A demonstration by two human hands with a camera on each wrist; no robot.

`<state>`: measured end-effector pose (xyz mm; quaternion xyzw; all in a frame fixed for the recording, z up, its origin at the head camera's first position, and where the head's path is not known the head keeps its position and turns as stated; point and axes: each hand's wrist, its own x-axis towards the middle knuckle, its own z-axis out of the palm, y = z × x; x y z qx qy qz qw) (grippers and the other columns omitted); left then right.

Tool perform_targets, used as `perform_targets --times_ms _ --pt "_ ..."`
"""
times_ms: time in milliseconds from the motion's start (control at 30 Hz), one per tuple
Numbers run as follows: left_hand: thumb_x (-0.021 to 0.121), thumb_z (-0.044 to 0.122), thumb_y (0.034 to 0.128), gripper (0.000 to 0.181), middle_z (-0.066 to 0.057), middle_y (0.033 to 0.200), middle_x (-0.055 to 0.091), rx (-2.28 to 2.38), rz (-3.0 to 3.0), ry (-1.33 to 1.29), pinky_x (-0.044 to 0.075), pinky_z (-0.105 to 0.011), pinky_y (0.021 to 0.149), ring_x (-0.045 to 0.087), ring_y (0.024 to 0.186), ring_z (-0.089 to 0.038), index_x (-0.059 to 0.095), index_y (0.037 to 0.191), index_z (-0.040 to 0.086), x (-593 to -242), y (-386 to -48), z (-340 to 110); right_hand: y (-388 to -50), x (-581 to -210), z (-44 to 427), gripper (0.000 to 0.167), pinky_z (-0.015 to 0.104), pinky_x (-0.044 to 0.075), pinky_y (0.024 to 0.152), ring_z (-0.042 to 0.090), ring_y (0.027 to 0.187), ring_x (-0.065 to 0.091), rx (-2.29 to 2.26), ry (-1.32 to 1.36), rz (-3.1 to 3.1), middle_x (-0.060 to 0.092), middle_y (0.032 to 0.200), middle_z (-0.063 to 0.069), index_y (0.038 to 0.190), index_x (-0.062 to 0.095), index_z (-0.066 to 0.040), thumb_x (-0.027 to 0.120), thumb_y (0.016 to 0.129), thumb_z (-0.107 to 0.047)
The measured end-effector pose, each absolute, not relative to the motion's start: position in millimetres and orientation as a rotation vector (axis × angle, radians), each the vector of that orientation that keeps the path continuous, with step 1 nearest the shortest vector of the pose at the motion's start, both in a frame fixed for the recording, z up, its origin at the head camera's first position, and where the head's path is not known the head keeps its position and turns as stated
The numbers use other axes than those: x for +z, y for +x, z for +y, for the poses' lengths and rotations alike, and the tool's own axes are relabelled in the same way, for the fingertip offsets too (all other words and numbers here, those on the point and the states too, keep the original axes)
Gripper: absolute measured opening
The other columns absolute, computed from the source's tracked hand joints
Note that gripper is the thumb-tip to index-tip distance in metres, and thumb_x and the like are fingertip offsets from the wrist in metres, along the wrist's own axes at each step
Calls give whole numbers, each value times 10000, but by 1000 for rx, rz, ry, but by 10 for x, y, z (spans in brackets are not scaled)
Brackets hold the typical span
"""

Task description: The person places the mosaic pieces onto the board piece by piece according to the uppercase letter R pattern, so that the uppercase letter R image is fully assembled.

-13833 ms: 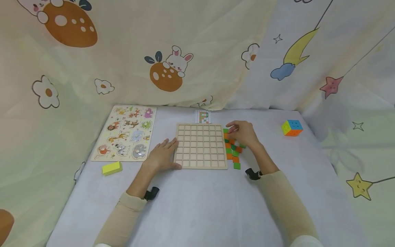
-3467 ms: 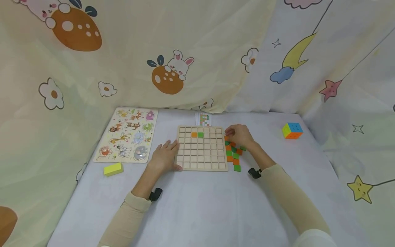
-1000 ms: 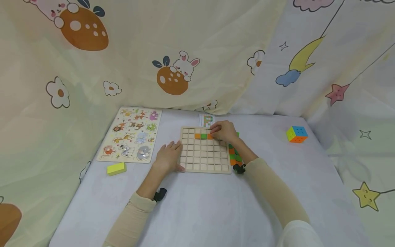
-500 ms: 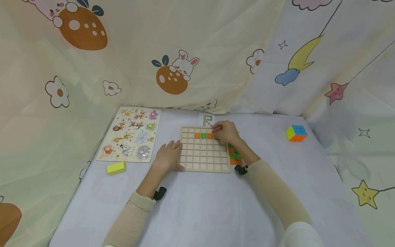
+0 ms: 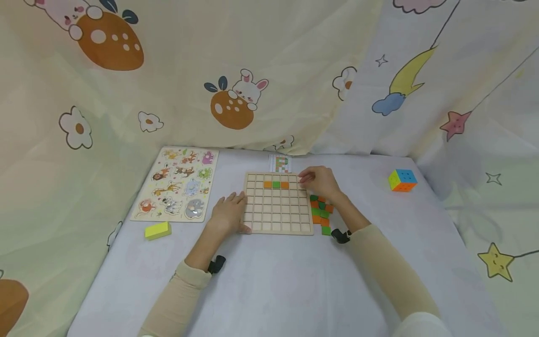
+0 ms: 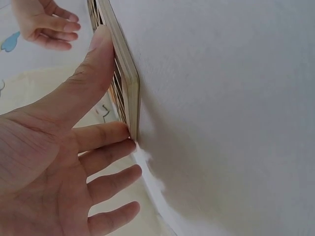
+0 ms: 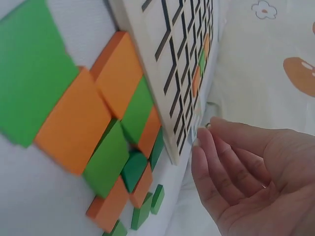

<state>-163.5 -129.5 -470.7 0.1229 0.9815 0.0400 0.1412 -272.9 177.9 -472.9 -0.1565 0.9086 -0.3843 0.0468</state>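
Observation:
A wooden grid board (image 5: 278, 206) lies in the middle of the table. Three square tiles sit side by side in its second row from the back: orange, green (image 5: 276, 185), orange. My left hand (image 5: 228, 214) rests at the board's left side, its thumb along the edge and fingertips touching the corner in the left wrist view. Over the board's back right corner hovers my right hand (image 5: 321, 181), fingers loosely bent, with nothing seen between them in the right wrist view. Below it, loose orange and green tiles (image 7: 106, 155) lie along the board's right edge.
Behind the board is a small pattern card (image 5: 281, 164) with coloured squares. An animal puzzle board (image 5: 174, 185) lies at the left, a yellow block (image 5: 158, 230) in front of it. A puzzle cube (image 5: 403, 180) stands at the far right. A printed curtain hangs behind.
The board, bare in the oldest frame, held two tiles 3.5 seconds ago and now has a second orange tile. My right hand has drawn away from it to the right; my left hand stays put.

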Motion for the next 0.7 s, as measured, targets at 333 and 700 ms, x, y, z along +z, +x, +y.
perform_targets --times_ms 333,700 --pt "910 508 733 1121 -153 1684 319 124 2837 357 250 -580 1259 283 1557 -378 394 1586 -5 -4674 -1606 -1289 -2627 -4753 2011 226 414 608 842 221 917 731 -1045 -440 2780 781 996 56 1147 773 -54 785 921 -75" --pt "915 484 739 1108 -168 1679 325 141 2836 359 265 -586 1251 294 1551 -386 396 1581 -16 -4644 -1585 -1274 -2540 -4801 2153 249 457 593 895 246 957 732 -981 -399 2747 788 1040 68 1153 771 -60 790 905 -49"
